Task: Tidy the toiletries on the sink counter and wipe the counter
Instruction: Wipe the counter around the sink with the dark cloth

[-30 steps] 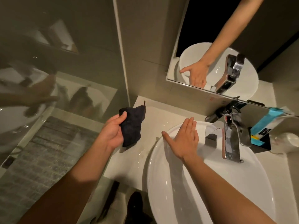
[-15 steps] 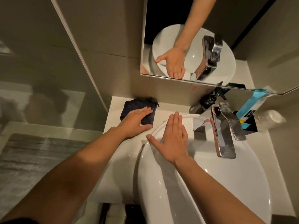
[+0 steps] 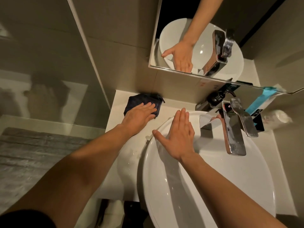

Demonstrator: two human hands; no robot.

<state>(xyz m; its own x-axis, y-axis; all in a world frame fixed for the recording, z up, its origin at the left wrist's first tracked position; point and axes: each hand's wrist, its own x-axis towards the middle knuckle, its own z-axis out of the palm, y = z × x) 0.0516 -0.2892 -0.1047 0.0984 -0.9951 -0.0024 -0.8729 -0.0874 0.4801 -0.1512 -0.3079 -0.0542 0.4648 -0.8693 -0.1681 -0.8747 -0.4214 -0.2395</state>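
Left hand (image 3: 139, 114) flat, pressing cloth (image 3: 139, 102) at counter (image 3: 118, 116) back-left corner; unwiped counter lies toward front edge. Right hand (image 3: 179, 137) open, empty, on basin (image 3: 213, 178) rim.

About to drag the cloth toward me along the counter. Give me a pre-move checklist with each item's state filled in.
1. Dark cloth flat on the counter, at the back corner by the wall: ok.
2. Left hand pressed palm-down on the cloth, fingers extended: ok.
3. Right hand braced on the rim of the basin, off the wiping path: ok.
4. Counter strip left of the basin free of toiletries: ok.
5. Water droplets on that strip to be wiped: not ok.
6. Pump bottle and other toiletries behind the faucet tidied: cannot tell.
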